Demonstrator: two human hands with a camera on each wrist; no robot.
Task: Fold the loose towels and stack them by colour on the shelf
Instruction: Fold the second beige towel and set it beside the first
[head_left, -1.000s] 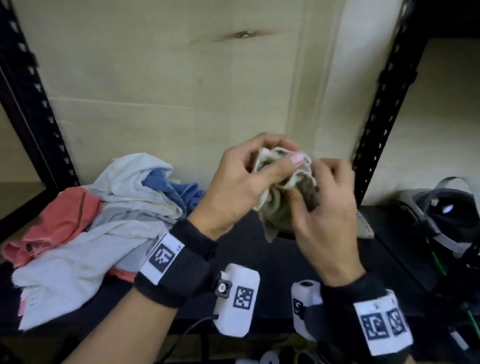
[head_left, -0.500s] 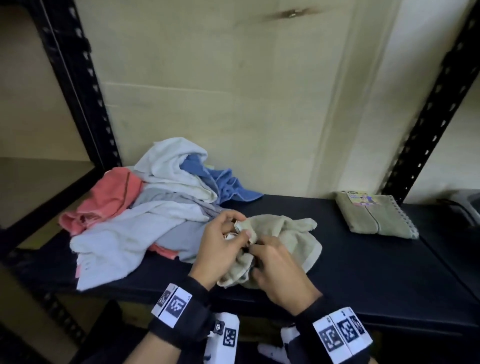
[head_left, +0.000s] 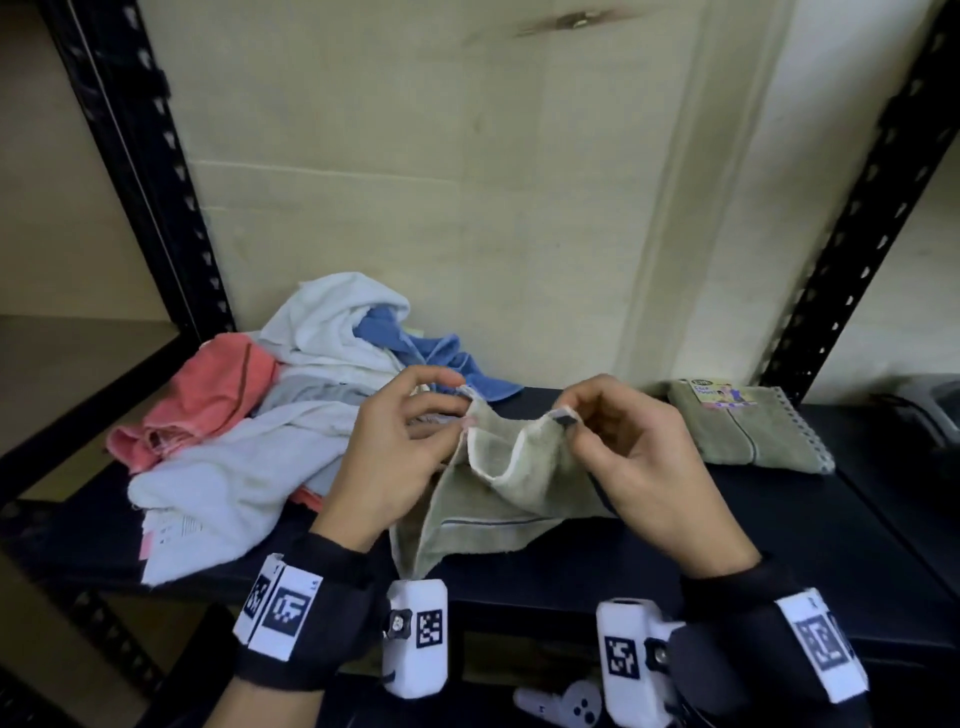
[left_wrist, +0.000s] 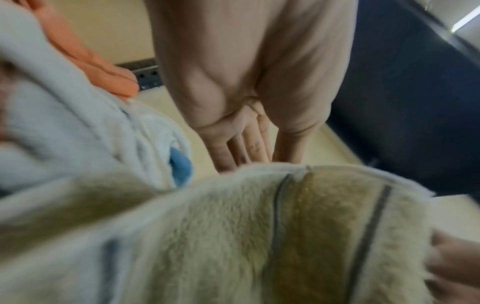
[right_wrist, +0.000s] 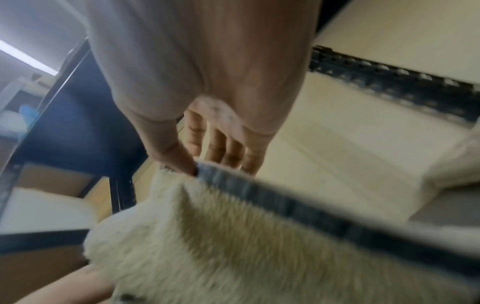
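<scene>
An olive-green towel (head_left: 498, 499) with a thin dark stripe hangs between both hands above the black shelf (head_left: 779, 545). My left hand (head_left: 457, 415) pinches one top corner, and my right hand (head_left: 566, 418) pinches the other; the edge sags between them. In the left wrist view the green towel (left_wrist: 259, 236) fills the lower half below the left hand (left_wrist: 249, 156). The right wrist view has the right hand (right_wrist: 197, 164) pinching the green towel (right_wrist: 233, 236) at its grey-edged corner. A folded green towel (head_left: 748, 431) with a paper label lies at the shelf's right.
A loose heap lies on the shelf's left: a pink towel (head_left: 208, 395), white towels (head_left: 223, 483) and a blue towel (head_left: 431, 358). Black perforated uprights (head_left: 140, 171) frame the bay, and a pale wall stands behind. A white controller (head_left: 566, 704) lies below the shelf.
The green towel was bunched up in both hands; now my hands have drawn apart, each with a corner, and the cloth is opening out. The head view has shifted left and down.
</scene>
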